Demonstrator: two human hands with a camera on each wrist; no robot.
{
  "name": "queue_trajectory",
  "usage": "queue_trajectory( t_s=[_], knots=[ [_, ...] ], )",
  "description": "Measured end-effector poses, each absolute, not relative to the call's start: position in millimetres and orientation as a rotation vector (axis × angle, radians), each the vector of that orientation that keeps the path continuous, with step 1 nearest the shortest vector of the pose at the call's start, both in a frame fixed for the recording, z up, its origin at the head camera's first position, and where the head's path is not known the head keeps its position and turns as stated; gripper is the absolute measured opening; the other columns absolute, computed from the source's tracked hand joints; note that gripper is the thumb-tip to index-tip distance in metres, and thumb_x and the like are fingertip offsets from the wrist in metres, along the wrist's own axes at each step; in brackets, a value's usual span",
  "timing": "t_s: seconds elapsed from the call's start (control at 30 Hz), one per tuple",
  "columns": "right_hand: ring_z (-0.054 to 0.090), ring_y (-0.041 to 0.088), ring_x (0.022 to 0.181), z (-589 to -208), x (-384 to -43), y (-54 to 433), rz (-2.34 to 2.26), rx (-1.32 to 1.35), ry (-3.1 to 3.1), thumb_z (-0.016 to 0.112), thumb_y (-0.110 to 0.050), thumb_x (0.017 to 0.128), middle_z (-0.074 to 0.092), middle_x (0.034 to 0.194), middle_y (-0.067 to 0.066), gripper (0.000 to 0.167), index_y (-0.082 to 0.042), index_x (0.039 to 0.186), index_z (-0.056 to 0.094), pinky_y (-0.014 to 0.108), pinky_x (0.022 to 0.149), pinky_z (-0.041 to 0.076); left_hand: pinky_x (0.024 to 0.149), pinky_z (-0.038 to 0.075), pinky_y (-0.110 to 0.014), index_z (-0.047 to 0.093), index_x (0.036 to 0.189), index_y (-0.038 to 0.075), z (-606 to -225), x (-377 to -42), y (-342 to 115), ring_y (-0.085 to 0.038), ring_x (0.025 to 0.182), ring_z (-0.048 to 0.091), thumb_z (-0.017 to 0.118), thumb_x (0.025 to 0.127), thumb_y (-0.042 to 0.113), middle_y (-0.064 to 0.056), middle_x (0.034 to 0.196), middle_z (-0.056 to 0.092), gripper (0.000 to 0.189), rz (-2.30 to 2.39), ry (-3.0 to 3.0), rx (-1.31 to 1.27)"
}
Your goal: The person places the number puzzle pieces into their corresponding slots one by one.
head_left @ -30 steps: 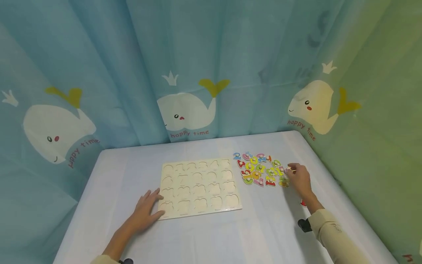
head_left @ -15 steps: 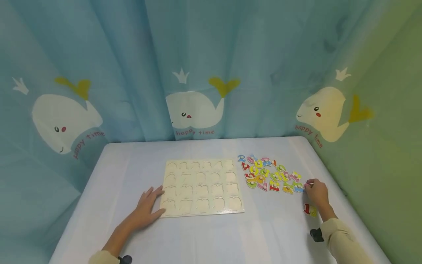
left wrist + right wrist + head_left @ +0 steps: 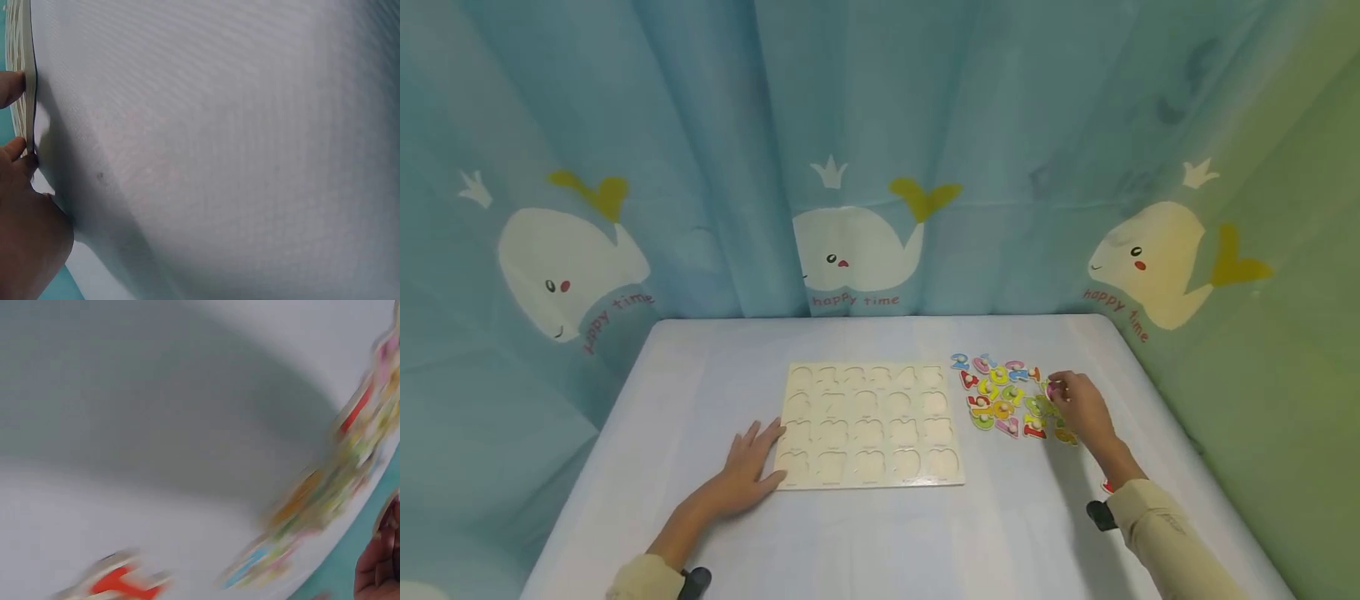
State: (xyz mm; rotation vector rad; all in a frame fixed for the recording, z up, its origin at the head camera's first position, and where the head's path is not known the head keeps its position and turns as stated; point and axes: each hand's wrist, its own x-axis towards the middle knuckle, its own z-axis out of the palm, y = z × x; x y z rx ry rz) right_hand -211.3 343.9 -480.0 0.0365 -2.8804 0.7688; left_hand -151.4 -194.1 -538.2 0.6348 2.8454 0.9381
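Observation:
My left hand [image 3: 741, 472] rests at the left edge of a pale wooden puzzle board [image 3: 955, 481], fingers spread and touching it. The left wrist view shows fingertips [image 3: 12, 87] against the board's edge [image 3: 29, 81]. Above the right side of a cluster of colourful number puzzle pieces [image 3: 1002, 409], my right hand [image 3: 1082, 410] pinches a pink puzzle piece [image 3: 1052, 390]. Its exact shape is mostly covered by the fingers. In the right wrist view, this hand [image 3: 378, 565] shows at the right border; the pieces below are blurred.
A red piece [image 3: 1107, 486] lies apart, partly behind the right forearm; it shows blurred as a red shape [image 3: 125, 586] in the right wrist view. The white-covered table [image 3: 865, 542] meets a blue whale-print curtain [image 3: 722, 208] behind and a green one [image 3: 1292, 358] at right.
My right hand moved right and toward me, picked up the pink piece beyond the cluster, then carried it back left over the pieces. The left hand stays at the board; the view shifted slightly.

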Motion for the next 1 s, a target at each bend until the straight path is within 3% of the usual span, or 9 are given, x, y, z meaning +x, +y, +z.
queue_trajectory(
  t_s=[0.1,0.3,0.57,1.0],
  knots=[
    [0.056,0.036,0.092,-476.0,-222.9,314.1,0.818,0.152,-2.911,0.057,0.003,0.090,0.055,0.101,0.022,0.025,0.009,0.115,0.055,0.049,0.079,0.048,0.105,0.000,-0.062,0.030,0.142,-0.004,-536.1,-151.9,-192.4,-0.046,0.137,0.009,0.057,0.090,0.021,-0.022,0.150,0.024,0.063,0.934,2.823,0.633],
    [0.060,0.031,0.088,-479.7,-243.9,256.9,0.904,0.371,-2.903,0.060,0.005,0.087,0.058,0.095,0.016,0.025,0.008,0.112,0.058,0.041,0.072,0.051,0.105,-0.004,-0.060,0.029,0.143,-0.003,-538.5,-151.7,-191.8,-0.045,0.138,0.005,0.055,0.091,0.019,-0.022,0.151,0.022,0.062,0.967,2.815,0.638],
    [0.054,0.021,0.079,-485.6,-264.2,186.0,0.967,0.630,-2.902,0.064,0.000,0.086,0.058,0.088,0.009,0.026,0.004,0.111,0.060,0.035,0.071,0.048,0.103,-0.002,-0.064,0.032,0.140,-0.004,-546.8,-149.4,-192.0,-0.048,0.136,0.008,0.055,0.089,0.014,-0.023,0.149,0.024,0.059,0.983,2.870,0.696],
    [0.059,0.022,0.090,-501.9,-277.2,88.6,0.991,0.756,-2.996,0.060,0.002,0.089,0.060,0.096,0.008,0.026,0.000,0.114,0.061,0.035,0.081,0.048,0.104,-0.001,-0.062,0.031,0.141,-0.004,-546.7,-148.2,-190.6,-0.045,0.137,0.007,0.053,0.089,0.015,-0.021,0.151,0.021,0.059,0.894,2.888,0.659]
  ],
)
